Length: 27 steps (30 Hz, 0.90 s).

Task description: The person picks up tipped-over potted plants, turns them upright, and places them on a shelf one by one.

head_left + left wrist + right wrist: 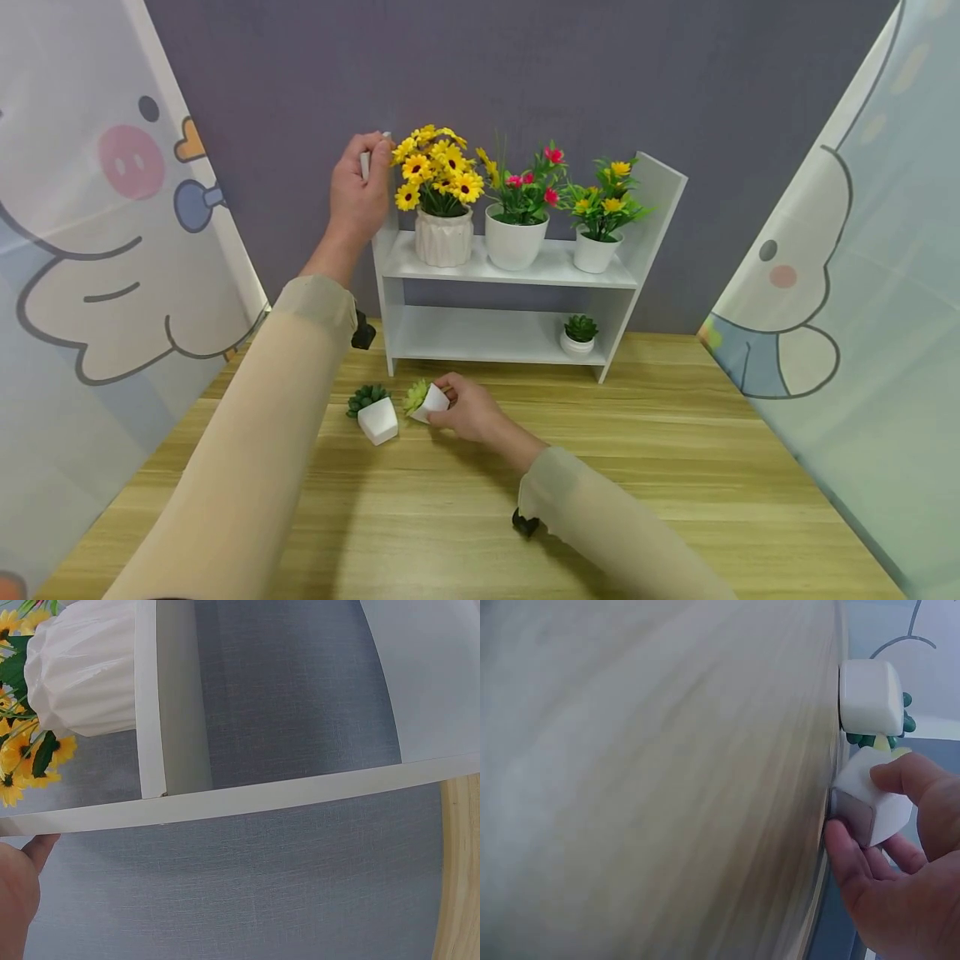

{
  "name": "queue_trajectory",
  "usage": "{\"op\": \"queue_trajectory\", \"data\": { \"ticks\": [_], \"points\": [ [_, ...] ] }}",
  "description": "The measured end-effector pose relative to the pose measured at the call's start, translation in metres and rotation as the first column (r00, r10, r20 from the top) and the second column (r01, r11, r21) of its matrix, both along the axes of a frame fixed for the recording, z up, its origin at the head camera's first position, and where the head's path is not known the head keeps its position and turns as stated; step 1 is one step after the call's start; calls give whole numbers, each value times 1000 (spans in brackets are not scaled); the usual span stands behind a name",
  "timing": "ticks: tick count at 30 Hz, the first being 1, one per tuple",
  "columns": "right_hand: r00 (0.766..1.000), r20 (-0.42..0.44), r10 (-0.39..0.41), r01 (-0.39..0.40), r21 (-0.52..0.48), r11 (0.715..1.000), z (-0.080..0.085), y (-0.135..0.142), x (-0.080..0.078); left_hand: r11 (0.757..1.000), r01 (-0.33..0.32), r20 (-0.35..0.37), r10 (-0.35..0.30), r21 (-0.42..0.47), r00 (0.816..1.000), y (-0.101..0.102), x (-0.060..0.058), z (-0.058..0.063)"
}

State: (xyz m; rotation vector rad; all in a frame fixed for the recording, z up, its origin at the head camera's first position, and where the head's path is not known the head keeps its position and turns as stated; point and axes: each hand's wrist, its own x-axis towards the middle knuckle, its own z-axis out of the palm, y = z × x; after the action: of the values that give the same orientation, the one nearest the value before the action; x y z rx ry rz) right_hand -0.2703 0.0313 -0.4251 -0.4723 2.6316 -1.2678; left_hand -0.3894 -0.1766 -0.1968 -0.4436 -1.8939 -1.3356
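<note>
My left hand (362,187) grips the top of the left side panel of a white two-tier shelf (510,277). In the left wrist view, only part of that hand (16,889) shows beside the panel edge. On the table in front of the shelf, my right hand (471,408) holds a tipped light-green succulent in a white square pot (431,403), thumb on one side and fingers on the other. The right wrist view shows the pot's base (853,815) turned toward the camera. Just left lies a dark-green succulent in a white pot (377,419), also on its side.
The upper tier bears yellow daisies in a ribbed pot (444,237), a pink-flowered plant (516,240) and a small yellow-flowered plant (596,250). A round-potted succulent (578,337) stands at the right of the lower tier. Cartoon-printed curtains (825,317) flank the wooden table (675,450).
</note>
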Motion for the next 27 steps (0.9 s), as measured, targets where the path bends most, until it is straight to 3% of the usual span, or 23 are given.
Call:
{"op": "queue_trajectory", "data": {
  "ticks": [16,27],
  "points": [
    [995,49,92,-87,-94,992,-2,10,0,1000,-4,6,4,-3,1000,-2,0,0],
    [993,44,107,-101,-119,988,-6,14,-2,1000,17,-2,-17,14,1000,-1,-1,1]
  ]
}}
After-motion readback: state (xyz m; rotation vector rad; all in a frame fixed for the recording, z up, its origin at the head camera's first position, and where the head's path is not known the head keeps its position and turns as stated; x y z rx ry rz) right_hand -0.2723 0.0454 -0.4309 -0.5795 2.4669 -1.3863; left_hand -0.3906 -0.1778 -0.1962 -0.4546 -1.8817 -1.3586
